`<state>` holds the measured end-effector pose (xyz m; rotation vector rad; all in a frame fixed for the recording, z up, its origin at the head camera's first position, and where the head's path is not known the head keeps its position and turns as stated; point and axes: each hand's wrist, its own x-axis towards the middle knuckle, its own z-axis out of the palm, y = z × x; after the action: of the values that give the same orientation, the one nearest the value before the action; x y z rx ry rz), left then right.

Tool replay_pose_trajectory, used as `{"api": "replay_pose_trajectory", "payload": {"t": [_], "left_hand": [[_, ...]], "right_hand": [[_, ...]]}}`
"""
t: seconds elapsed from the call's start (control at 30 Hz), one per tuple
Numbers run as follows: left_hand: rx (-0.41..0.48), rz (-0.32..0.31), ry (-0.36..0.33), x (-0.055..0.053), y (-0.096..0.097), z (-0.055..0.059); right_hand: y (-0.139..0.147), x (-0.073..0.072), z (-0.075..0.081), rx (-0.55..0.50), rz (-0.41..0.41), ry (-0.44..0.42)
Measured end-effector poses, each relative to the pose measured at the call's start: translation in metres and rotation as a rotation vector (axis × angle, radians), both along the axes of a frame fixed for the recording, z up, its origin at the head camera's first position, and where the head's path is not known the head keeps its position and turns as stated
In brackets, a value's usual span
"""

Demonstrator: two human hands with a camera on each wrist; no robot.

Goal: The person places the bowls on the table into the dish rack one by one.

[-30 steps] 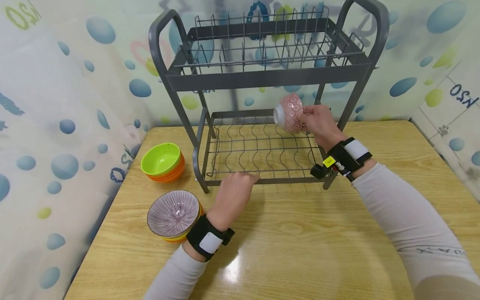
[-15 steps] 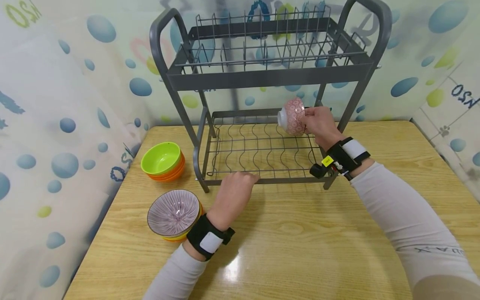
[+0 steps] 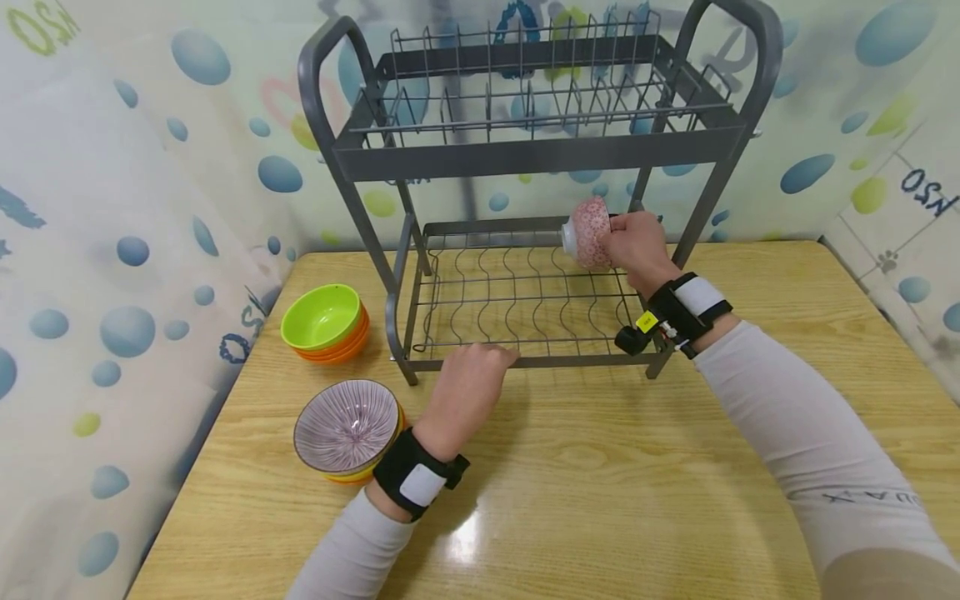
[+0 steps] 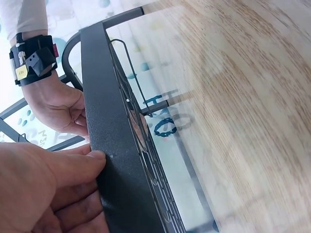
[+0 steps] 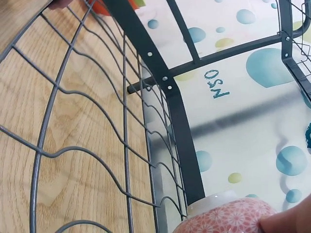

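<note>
My right hand [image 3: 637, 250] grips a small pink patterned bowl [image 3: 591, 233] at the back right of the rack's lower tier. The bowl is on its side, with its white foot facing left. In the right wrist view the pink bowl [image 5: 228, 217] shows at the bottom edge, close to the wire tier. The left hand [image 3: 468, 383] holds the front rail of the grey dish rack [image 3: 540, 154]. In the left wrist view, the thumb of that hand [image 4: 68, 179] lies on the rail [image 4: 114, 136], with the fingers curled at its edge.
Left of the rack, a green bowl [image 3: 322, 317] sits on orange bowls [image 3: 341, 350]. Nearer, a purple-striped bowl [image 3: 348, 427] tops another stack, beside the left wrist. The rack's upper tier [image 3: 536, 87] overhangs the right hand. A patterned wall covering [image 3: 150, 250] stands behind the wooden table [image 3: 600, 483].
My right hand has shifted the pink bowl slightly right and down, closer to the lower tier's right end. The left hand stays on the front rail.
</note>
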<state>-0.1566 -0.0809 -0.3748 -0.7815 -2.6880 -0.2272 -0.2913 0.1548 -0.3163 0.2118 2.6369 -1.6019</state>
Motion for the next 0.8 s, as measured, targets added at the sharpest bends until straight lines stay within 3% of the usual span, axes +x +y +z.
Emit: {"api": "replay_pose_trajectory", "payload": {"t": [0.3,0.63,0.8], "left_hand": [[-0.001,0.001,-0.001,0.0010,0.0003,0.0002],[-0.009,0.008,0.007,0.0005,0.0011,0.0002],[-0.014,0.007,0.011,-0.0002,0.0014,0.0004]], "right_hand": [[-0.0018,-0.0001,-0.0051,0.076,0.008,0.033],[-0.0028,-0.0002,-0.0078,0.262,0.002,0.077],[-0.0015,-0.0016,-0.0079,0.373,0.020,0.146]]}}
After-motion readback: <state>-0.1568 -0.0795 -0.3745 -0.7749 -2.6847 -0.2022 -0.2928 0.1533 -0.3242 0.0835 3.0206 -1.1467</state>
